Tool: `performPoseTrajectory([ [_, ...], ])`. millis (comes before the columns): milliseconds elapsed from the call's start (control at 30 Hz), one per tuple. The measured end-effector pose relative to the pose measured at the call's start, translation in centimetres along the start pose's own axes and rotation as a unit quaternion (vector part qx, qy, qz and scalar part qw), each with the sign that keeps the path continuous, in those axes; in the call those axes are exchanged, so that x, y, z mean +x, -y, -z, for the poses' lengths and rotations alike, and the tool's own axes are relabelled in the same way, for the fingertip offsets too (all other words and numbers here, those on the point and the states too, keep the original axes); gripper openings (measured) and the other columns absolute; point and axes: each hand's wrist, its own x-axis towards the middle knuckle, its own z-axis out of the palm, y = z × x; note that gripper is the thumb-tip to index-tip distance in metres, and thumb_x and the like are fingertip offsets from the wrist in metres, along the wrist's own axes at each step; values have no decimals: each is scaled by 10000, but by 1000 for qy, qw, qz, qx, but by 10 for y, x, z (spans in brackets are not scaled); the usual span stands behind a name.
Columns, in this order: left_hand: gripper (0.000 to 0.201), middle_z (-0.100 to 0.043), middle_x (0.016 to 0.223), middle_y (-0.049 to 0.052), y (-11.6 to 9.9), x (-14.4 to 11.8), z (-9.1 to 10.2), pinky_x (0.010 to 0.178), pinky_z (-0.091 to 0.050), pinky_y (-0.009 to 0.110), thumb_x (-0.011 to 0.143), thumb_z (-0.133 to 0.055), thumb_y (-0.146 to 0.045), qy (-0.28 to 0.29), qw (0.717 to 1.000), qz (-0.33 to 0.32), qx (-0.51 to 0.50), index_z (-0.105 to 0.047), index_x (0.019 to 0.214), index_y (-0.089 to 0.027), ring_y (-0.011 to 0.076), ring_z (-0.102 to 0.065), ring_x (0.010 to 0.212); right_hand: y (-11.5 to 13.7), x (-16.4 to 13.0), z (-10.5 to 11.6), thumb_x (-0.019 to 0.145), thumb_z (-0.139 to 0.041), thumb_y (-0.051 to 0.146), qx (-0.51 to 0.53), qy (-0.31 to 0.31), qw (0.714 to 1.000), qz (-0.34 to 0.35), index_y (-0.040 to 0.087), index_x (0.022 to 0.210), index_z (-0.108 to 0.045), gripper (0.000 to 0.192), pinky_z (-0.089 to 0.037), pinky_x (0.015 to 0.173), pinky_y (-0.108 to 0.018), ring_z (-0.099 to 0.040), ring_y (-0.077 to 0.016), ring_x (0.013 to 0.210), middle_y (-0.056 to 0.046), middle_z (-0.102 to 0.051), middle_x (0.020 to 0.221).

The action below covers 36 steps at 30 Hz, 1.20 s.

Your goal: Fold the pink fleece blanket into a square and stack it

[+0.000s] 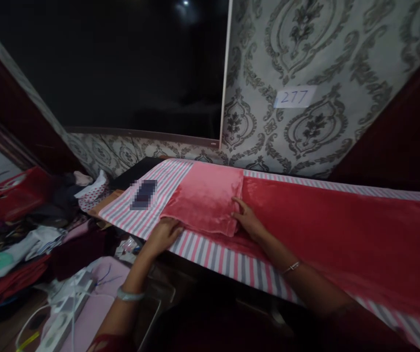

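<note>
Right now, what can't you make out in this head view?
- Blurred patch on the striped sheet: pixelated, so what lies there is unreadable.
- Left hand: fingertips sit at the edge of the pink folded cloth; whether they pinch it or only press cannot be told.
- Red cloth: runs past the right edge.
- Clothes pile: too dark to sort.
- Dark panel: nothing readable beyond a glare spot.

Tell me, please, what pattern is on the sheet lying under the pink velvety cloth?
The sheet has pink, white and grey stripes, seen in the head view.
</note>
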Motion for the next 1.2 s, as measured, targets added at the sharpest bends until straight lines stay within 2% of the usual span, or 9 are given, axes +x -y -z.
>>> performPoseTrajectory([
  [167, 373, -740, 747, 37, -15, -12, 25, 694, -543, 275, 916, -526, -484, -173, 977, 25, -118, -705, 779, -186, 185, -693, 722, 0, 1, -3, 731, -666, 272, -25, -22, 998, 52, 219, 1452, -508, 740, -455, 1095, -406, -574, -241, 1262, -71, -570, 1443],
  [267, 352, -769, 881, 53, -36, 4, 26, 758, -569, 289, 927, -512, -457, -217, 971, -3, -105, -735, 915, -186, 193, -713, 811, 3, -4, -5, 718, -714, 283, -48, -24, 996, 67, 209, 1480, -474, 802, -424, 1126, -416, -540, -262, 1314, -85, -543, 1475],
  [400, 427, -720, 1256, 98, -57, 52, 5, 1019, -530, 380, 954, -463, -419, -125, 987, -84, -54, -666, 1244, -180, 230, -671, 1165, 7, -18, -6, 774, -667, 223, -60, 6, 996, 71, 202, 1507, -444, 766, -517, 1011, -395, -641, -236, 1144, -86, -655, 1325],
  [533, 540, -512, 1525, 136, -70, 121, -21, 1187, -375, 413, 954, -436, -338, 20, 992, -118, 35, -503, 1449, -135, 233, -469, 1422, 10, -31, -3, 847, -580, 176, -76, 27, 995, 57, 209, 1490, -488, 650, -577, 831, -364, -689, -208, 896, -63, -745, 1061],
  [667, 586, -335, 1634, 141, -86, 198, -35, 1231, -274, 369, 957, -432, -285, 128, 979, -97, 129, -407, 1522, -132, 218, -311, 1513, 16, -40, 0, 876, -569, 191, -156, 60, 984, 65, 166, 1328, -660, 462, -561, 879, -390, -698, -237, 946, -114, -743, 1147],
  [767, 580, -344, 1632, 141, -99, 245, -40, 1228, -265, 405, 968, -441, -331, 138, 976, -68, 156, -404, 1525, -172, 235, -296, 1520, 16, -45, -1, 888, -563, 204, -177, 67, 979, 76, 179, 1306, -684, 436, -532, 961, -412, -687, -260, 1068, -121, -726, 1224],
  [867, 583, -334, 1636, 146, -110, 274, -50, 1229, -230, 498, 994, -388, -389, 125, 977, -51, 164, -371, 1546, -204, 259, -255, 1535, 11, -49, -4, 893, -556, 205, -187, 52, 977, 92, 191, 1346, -658, 464, -497, 1019, -414, -656, -259, 1159, -120, -702, 1284],
  [1067, 601, -293, 1655, 125, -115, 283, -96, 1171, -222, 677, 1000, -293, -451, 94, 980, -28, 171, -357, 1568, -268, 338, -222, 1539, 10, -56, -6, 909, -539, 186, -206, 61, 971, 102, 212, 1360, -650, 466, -480, 1015, -383, -637, -248, 1156, -112, -694, 1279],
  [1200, 588, -292, 1660, 102, -109, 281, -115, 1176, -202, 673, 1001, -289, -453, 59, 980, -38, 187, -377, 1561, -295, 340, -207, 1541, 13, -60, -7, 907, -564, 189, -242, 50, 964, 94, 238, 1308, -686, 422, -491, 931, -349, -642, -240, 1057, -105, -700, 1182],
])
